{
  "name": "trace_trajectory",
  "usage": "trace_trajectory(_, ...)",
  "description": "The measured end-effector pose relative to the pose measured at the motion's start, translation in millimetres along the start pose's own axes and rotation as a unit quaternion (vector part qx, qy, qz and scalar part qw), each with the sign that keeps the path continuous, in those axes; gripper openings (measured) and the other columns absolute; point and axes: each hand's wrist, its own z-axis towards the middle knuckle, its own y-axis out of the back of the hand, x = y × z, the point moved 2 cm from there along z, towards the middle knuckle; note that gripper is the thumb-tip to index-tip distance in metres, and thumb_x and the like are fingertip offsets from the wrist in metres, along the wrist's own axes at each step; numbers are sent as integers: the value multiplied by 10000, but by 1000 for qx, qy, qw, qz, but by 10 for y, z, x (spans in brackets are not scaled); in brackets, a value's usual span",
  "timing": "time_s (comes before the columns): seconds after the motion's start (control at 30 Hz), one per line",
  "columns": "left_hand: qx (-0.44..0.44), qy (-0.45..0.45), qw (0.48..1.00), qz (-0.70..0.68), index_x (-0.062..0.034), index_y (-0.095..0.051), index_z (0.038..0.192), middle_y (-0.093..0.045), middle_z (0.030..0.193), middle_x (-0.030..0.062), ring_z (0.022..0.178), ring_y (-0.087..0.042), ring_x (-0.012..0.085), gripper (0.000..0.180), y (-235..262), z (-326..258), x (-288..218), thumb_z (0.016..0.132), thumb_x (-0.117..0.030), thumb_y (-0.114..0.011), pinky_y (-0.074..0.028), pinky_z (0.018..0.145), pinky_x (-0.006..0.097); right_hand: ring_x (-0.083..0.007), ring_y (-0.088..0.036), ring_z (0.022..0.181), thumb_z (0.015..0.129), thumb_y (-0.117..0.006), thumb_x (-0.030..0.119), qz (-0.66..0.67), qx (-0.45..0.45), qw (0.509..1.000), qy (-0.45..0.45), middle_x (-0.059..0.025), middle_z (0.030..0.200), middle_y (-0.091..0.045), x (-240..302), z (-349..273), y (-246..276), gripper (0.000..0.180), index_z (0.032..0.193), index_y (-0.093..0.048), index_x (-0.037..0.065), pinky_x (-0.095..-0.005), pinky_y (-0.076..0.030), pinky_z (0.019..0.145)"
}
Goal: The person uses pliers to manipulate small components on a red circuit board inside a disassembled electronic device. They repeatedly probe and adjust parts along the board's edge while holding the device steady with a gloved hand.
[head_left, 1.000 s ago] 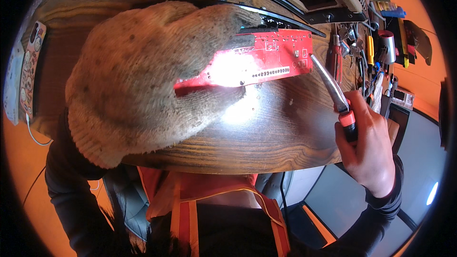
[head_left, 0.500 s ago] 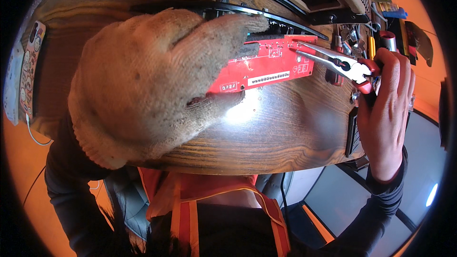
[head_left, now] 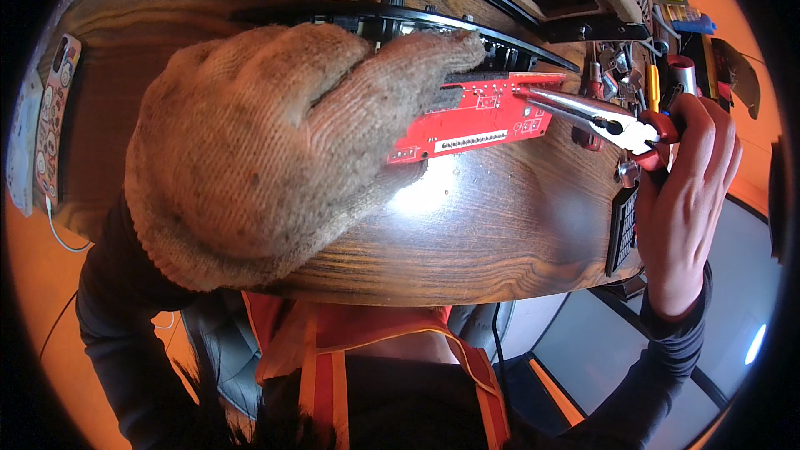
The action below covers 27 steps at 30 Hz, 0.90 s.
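Above the wooden tabletop point(head_left: 467, 250), my gloved left grip point(head_left: 258, 150) and bare right grip point(head_left: 687, 192) each clasp something: the left, a red circuit board point(head_left: 475, 121) by its left part; the right, red-handled pliers point(head_left: 629, 130), tips at the board's upper right.

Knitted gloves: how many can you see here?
1: the knitted glove on the left hand, which holds the red circuit board. The right hand, gripping the needle-nose pliers, is bare. Others could be hidden from view.
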Motion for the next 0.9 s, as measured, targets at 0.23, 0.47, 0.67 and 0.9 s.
trace_trajectory(0.23,24,20,999,-15,-114,-551,1226,-608,801,80,683,-598,216,674,16,5,-3,614,-241,-802,-497,629,337,-360,-459,968,629,-624,-143,6,9,1000,-19,-173,1093,-485,64,-2,6,565,1149,-459,5,-432,-370,852)
trace_trajectory(0.47,20,45,998,-37,-108,-570,1192,-606,799,91,697,-599,244,635,7,20,-7,607,-220,-793,-493,642,361,-360,-472,1019,594,-649,-151,-26,5,1000,-16,-177,1095,-484,100,32,-6,626,1168,-457,11,-444,-412,836)
trace_trajectory(0.67,35,58,997,-45,-111,-580,1170,-609,817,98,721,-602,265,594,9,23,2,620,-213,-782,-493,662,379,-323,-529,953,655,-701,-43,-62,40,996,-53,-127,1046,-518,115,80,-136,536,1137,-478,23,-435,-431,798)
trace_trajectory(0.9,17,74,994,-80,-100,-597,1140,-625,864,104,753,-615,271,566,17,31,43,612,-180,-787,-503,687,370,-282,-551,827,640,-741,82,-51,34,996,68,-114,923,-539,40,99,-98,491,1069,-507,35,-386,-422,733)
